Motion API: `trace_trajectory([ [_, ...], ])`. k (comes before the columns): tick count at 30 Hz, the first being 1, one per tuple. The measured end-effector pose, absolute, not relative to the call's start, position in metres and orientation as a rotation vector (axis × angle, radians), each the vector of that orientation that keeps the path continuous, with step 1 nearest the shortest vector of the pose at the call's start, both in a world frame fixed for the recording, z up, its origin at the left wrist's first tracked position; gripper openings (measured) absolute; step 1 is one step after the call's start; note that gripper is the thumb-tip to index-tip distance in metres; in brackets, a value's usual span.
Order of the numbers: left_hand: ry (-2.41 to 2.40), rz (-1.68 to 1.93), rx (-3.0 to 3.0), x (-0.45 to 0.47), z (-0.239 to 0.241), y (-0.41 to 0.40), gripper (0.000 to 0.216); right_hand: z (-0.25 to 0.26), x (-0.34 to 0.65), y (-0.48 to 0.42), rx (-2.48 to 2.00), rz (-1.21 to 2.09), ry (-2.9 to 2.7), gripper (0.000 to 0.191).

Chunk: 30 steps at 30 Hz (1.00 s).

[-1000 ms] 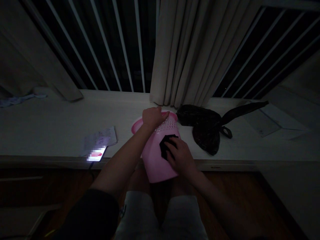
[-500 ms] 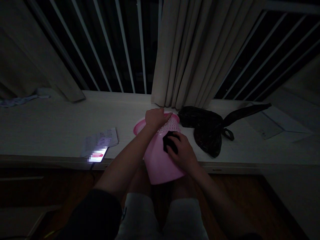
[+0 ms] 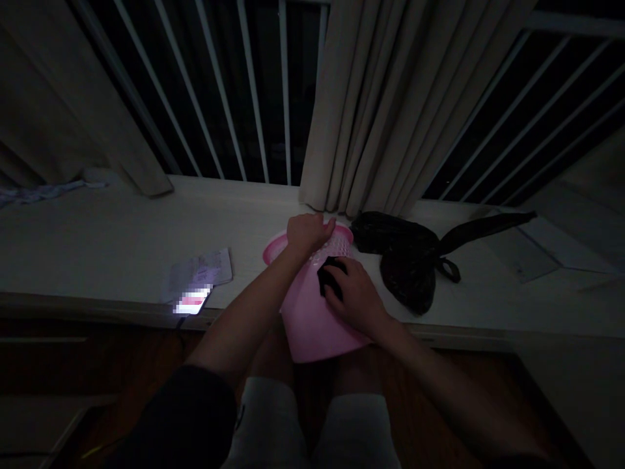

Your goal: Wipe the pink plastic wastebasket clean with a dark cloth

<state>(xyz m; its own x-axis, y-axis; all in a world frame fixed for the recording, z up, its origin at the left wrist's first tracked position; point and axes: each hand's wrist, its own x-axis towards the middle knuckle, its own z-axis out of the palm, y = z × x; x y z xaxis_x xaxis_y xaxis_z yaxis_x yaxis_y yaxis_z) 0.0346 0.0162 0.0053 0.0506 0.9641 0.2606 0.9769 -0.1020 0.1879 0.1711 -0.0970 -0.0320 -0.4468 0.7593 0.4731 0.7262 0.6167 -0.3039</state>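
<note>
From my seat, a broad white wood-grained ledge [image 3: 122,234] runs across my view, with a long beige pleated curtain [image 3: 371,104] falling behind it. Tilted at the ledge's front edge is a pink plastic bin [image 3: 312,326], tapering, with a band of open lattice near its rim: its mouth points away, toward the curtain, and its long axis slopes back to the base, which juts past the ledge toward me. I judge the work on this bin to be under way rather than finished, since both hands are on it; which stretches of wall are done and which are left, I cannot tell. Just right of it lies a knotted, glossy black plastic bag [image 3: 410,277], and well to the left some pale printed paper sheets [image 3: 215,266]. My left hand [image 3: 307,234] is closed over the rim, most fingers hidden. My right hand [image 3: 356,290] has its fingers bent and slightly apart, gripping a small crumpled black wad [image 3: 326,273], cloth or plastic I can't say, against the bin's outer wall.
</note>
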Motion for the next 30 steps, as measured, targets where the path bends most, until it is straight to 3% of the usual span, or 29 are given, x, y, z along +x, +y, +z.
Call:
trace_trajectory([
  [8, -2.215, -0.338, -2.433, 0.016, 0.022, 0.035, 0.066, -0.055, 0.154, -0.108, -1.224, 0.04, -2.074, 0.037],
  [25, -2.526, 0.028, -2.834, -0.004, 0.035, 0.056, 0.082, -0.058, 0.15, -0.112, -1.189, 0.047, -2.037, 0.035],
  [30, -2.646, 0.244, -3.072, -0.011, 0.034, 0.064, 0.077, -0.058, 0.15, -0.113, -1.182, 0.041, -2.034, 0.035],
])
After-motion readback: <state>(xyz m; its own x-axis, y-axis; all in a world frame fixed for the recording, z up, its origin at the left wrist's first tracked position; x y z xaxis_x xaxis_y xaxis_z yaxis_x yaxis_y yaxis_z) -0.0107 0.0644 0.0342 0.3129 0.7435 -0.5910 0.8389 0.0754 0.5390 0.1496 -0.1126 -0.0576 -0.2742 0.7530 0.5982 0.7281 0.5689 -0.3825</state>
